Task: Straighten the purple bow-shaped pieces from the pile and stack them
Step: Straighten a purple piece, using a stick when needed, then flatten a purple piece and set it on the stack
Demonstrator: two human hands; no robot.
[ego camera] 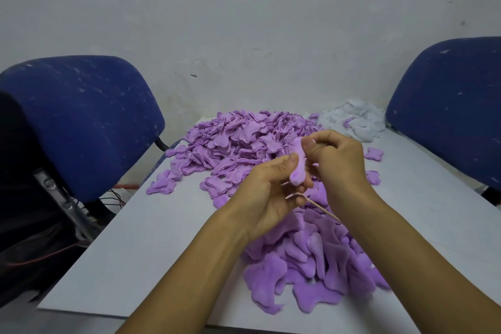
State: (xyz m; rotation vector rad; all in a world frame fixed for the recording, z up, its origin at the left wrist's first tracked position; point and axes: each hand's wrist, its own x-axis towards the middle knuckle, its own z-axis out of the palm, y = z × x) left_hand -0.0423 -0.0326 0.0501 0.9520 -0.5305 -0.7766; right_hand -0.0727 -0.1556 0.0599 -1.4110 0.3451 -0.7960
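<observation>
1. Table (141, 238): pale surface beneath both hands, bearing all the fabric
2. Two blue chairs, one left (81, 122) and one right (447, 106), flanking the table, well apart from the fingers
3. Far pile (244, 141) of purple bow-shaped pieces, beyond the fingertips; near pile (311, 260) below the wrists
4. White stuffing heap (355, 122), beyond the right hand's knuckles, beside the far pile
5. Left hand (268, 192): fingers curled, thumb and fingers grasping the lower end of the held piece; a thin stick (320, 207) runs from under its lower fingers toward the right forearm
6. Right hand (333, 154): thumb and forefinger pinching the upper end of the held piece
7. Held piece (298, 168): one purple piece, rolled narrow, upright between the two thumbs, above the piles
</observation>
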